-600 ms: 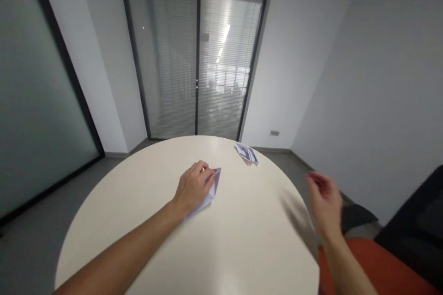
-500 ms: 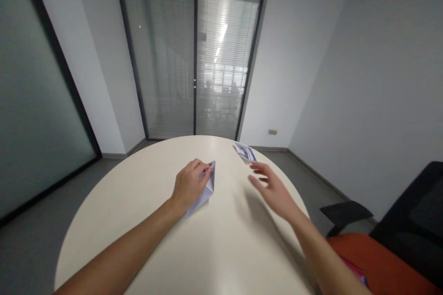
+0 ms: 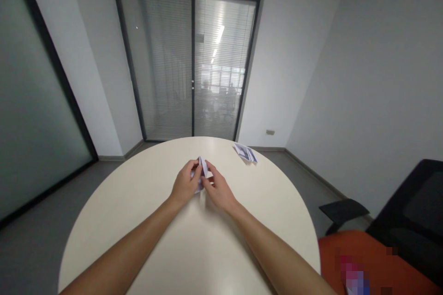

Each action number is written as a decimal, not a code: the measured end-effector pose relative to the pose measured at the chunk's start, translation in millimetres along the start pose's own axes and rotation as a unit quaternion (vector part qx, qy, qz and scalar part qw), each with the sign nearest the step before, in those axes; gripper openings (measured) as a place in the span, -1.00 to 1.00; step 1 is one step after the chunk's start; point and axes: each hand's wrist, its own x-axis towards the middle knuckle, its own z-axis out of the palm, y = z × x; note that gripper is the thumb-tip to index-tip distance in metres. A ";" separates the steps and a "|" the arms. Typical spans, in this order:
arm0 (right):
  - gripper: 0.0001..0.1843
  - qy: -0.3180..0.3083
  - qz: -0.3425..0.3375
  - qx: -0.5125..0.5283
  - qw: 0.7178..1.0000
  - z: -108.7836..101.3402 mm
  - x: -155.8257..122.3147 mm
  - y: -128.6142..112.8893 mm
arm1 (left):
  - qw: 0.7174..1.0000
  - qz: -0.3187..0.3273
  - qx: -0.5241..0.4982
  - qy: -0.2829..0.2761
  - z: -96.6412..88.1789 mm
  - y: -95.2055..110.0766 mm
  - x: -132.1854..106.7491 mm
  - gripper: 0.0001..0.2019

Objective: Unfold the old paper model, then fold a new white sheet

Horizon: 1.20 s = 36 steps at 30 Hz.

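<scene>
Jointly, a folded paper point(image 3: 204, 168) is held by the left hand point(image 3: 185, 182) and the right hand point(image 3: 220, 190), set close together over the far middle of the round table point(image 3: 128, 186); its left side is pinched by the left, its right side by the right; whether the tabletop is touched cannot be told; another folded piece point(image 3: 245, 152) is seen near the far right edge.

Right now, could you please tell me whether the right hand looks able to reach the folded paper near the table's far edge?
Probably yes: nothing visible stands between the right hand and that folded paper, though the hand would likely first have to release the other paper at its fingertips.
</scene>
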 end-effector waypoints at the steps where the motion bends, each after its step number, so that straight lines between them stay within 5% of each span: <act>1: -0.38 0.007 0.012 0.019 1.000 -0.3 -3.5 4.6 | 1.000 0.008 0.001 -0.021 -0.1 -0.7 -1.3 -0.76; 6: -0.55 0.073 -0.005 0.031 0.997 -2.6 -11.3 25.0 | 0.993 0.010 0.035 -0.109 -5.8 -3.6 -13.3 -0.74; 14: -0.56 0.101 -0.006 0.020 0.995 -8.2 -1.4 34.2 | 0.981 0.016 0.131 -0.139 -21.1 -4.3 -20.8 -0.77; 23: -0.48 0.048 0.013 0.024 0.998 11.3 -4.7 14.8 | 0.986 -0.051 0.158 -0.032 -28.9 -5.3 -19.4 -0.76; 28: -0.52 0.044 0.004 0.038 0.998 17.0 -7.0 6.5 | 0.998 -0.060 0.023 -0.017 -28.2 -11.0 -14.0 -0.82; 36: -0.56 0.065 0.002 0.043 0.997 12.2 -3.1 10.7 | 0.996 -0.060 0.061 -0.023 -29.5 -12.5 -14.2 -0.85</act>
